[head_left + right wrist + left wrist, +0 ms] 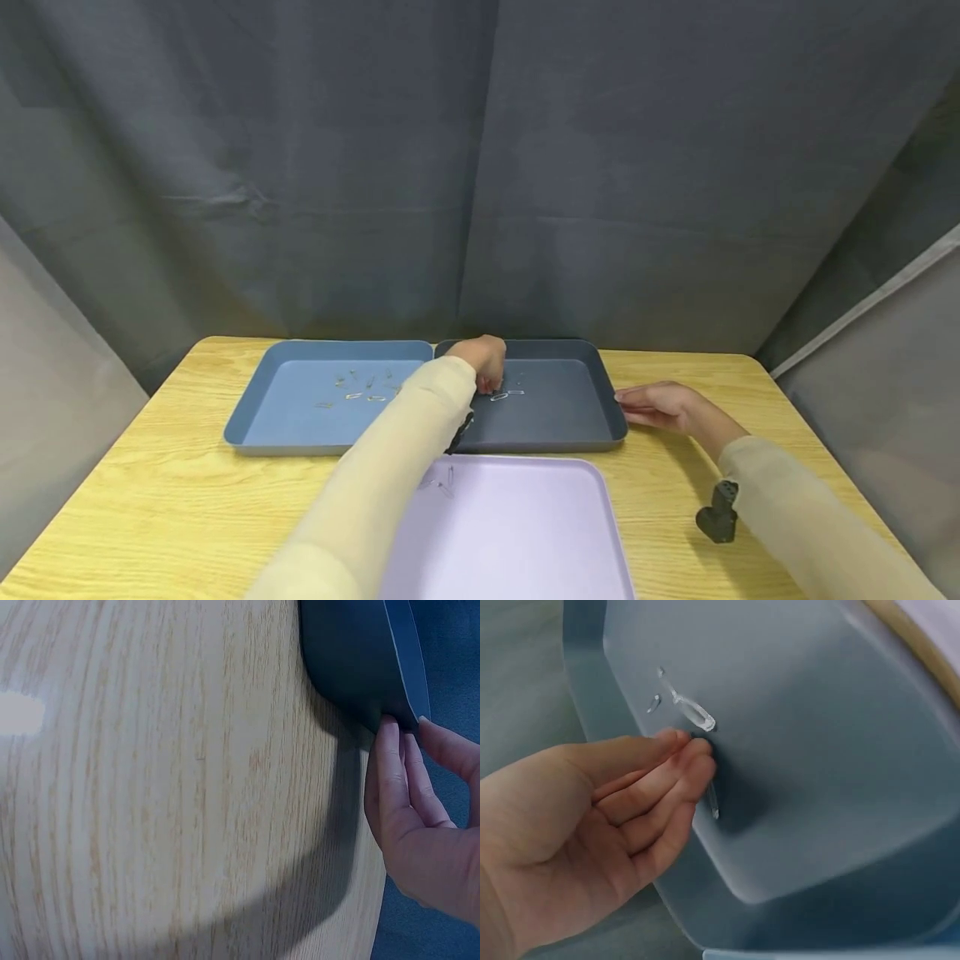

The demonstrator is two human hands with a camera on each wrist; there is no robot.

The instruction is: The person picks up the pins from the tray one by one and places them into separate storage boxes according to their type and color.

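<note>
My left hand [489, 379] reaches into the dark blue tray [600, 358], fingers pointing down at its floor. In the left wrist view the left hand [684, 741] has thumb and fingertips drawn together at the end of a silver paper clip [700, 718]. I cannot see whether they pinch it. A second clip [712, 804] lies beside the fingers. A couple of clips [500, 397] show by the hand in the head view. My right hand [626, 404] lies on the table with straight fingers against the tray's right rim [405, 682].
A light blue tray [258, 375] with several paper clips [352, 396] stands left of the dark one. A lilac tray [525, 533] sits nearest me with clips [442, 481] in its far left corner. All rest on a wooden table [150, 483]; grey curtain behind.
</note>
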